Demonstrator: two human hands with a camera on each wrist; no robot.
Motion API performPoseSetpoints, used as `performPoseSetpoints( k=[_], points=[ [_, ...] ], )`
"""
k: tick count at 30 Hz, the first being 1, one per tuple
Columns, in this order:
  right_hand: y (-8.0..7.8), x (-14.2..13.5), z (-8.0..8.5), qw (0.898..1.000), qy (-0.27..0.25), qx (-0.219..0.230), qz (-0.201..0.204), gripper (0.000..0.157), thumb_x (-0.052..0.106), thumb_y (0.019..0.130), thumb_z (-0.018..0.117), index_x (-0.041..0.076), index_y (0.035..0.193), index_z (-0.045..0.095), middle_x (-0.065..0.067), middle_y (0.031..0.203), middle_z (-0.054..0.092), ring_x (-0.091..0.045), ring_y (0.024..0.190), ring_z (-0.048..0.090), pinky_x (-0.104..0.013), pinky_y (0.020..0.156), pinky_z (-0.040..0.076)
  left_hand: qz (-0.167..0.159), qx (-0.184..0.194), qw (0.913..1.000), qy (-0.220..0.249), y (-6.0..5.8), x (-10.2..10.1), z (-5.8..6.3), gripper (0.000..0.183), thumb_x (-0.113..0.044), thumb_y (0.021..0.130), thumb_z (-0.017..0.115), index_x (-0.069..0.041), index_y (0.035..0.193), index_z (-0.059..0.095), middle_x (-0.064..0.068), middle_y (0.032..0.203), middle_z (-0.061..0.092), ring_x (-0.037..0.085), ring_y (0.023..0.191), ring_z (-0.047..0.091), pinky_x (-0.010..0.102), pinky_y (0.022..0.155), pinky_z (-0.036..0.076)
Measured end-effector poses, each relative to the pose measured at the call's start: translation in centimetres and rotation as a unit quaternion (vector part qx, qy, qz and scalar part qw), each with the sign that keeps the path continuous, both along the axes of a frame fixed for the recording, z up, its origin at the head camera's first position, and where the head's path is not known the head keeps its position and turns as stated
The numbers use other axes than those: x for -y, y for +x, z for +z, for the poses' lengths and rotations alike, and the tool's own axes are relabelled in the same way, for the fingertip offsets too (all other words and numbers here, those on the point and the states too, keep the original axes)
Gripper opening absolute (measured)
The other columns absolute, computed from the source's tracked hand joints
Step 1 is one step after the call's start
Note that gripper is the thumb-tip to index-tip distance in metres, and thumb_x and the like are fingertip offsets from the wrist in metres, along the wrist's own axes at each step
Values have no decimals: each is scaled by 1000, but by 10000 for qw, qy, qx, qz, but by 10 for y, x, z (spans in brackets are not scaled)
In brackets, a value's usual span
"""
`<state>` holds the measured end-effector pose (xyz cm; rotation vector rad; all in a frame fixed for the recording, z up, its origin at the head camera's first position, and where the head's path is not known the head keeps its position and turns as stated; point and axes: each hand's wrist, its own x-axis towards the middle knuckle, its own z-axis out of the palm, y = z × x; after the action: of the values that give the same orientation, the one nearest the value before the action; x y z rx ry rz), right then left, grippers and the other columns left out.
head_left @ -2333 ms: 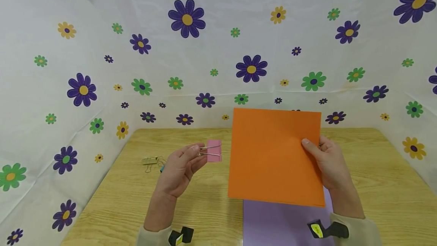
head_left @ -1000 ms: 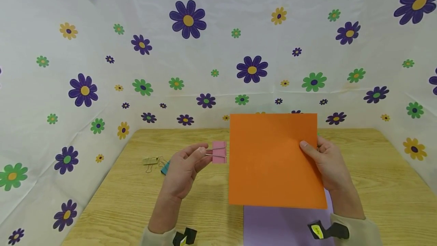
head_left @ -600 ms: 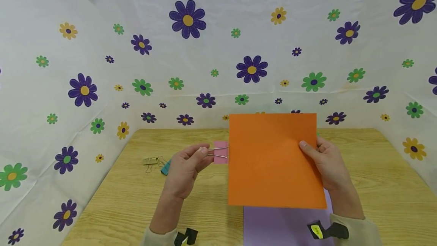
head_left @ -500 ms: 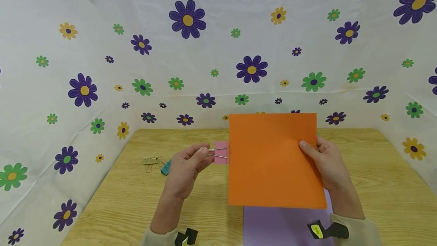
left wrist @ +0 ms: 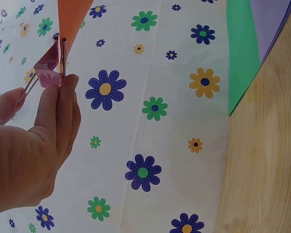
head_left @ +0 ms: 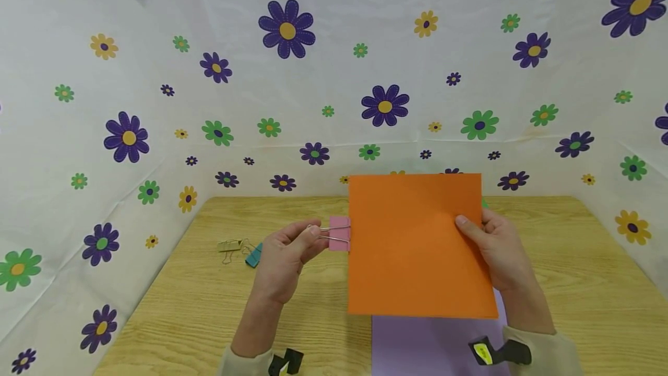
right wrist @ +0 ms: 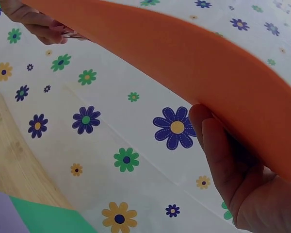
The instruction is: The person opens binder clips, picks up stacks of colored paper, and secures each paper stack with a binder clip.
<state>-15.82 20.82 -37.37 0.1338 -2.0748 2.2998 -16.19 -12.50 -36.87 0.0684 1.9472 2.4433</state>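
My left hand (head_left: 284,257) pinches the wire handles of a pink binder clip (head_left: 339,234) between thumb and fingers. The clip's mouth meets the left edge of an orange paper sheet (head_left: 417,248). In the left wrist view the pink clip (left wrist: 48,73) is spread apart, with the orange sheet (left wrist: 72,19) at its mouth. My right hand (head_left: 503,251) holds the sheet by its right edge, thumb on the front and fingers behind, as the right wrist view shows with the fingers (right wrist: 216,155) under the paper. The sheet is raised above the table.
A yellow binder clip (head_left: 229,245) and a teal binder clip (head_left: 254,256) lie on the wooden table (head_left: 177,306) at left. Beneath the orange sheet lies purple paper (head_left: 433,344), and green paper (left wrist: 242,53) lies beside it. A flowered cloth (head_left: 334,74) stands behind.
My left hand has carried the pink clip rightward to the orange sheet's left edge. The sheet has shifted slightly left and down in my right hand. More of the teal clip shows.
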Motion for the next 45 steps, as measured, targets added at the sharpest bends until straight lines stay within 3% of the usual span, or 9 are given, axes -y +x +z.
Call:
performPoseSetpoints(
  k=[5,22,29,37,45],
  points=[
    [0,3,1,10000,56,31,7,57,23,101,59,-9,143,38,5,93,71,-13,78,71,-29,70,59,-29,3,10000,-64,0,1,0,33,-2,99,56,13,128,58,19,111,69,15,91,73,32,91,55],
    [-1,18,1,9998,41,213,-26,55,25,101,59,-8,140,40,7,91,71,-11,79,70,-29,71,59,34,59,10000,-59,-1,-3,-3,31,-4,98,59,9,126,61,19,109,69,17,90,73,32,89,55],
    [-1,24,0,9996,-30,264,-116,50,24,101,59,-6,138,43,8,89,71,-11,78,70,-29,71,59,16,115,9999,-9,-2,-4,-3,32,-6,98,59,9,127,61,18,114,67,17,92,73,32,89,55],
    [-1,25,-1,9993,120,334,-152,57,27,100,60,-6,142,40,9,90,70,-10,79,70,-28,72,59,-16,144,9999,62,-3,-4,-5,35,-7,99,59,12,128,58,19,125,59,15,91,72,30,88,55],
    [1,24,0,9998,163,142,-13,56,22,102,57,-10,143,37,9,91,70,-10,82,68,-26,75,58,19,82,10000,29,-1,-3,-5,35,-12,100,59,10,127,58,18,116,65,15,90,71,29,85,57]
  ],
)
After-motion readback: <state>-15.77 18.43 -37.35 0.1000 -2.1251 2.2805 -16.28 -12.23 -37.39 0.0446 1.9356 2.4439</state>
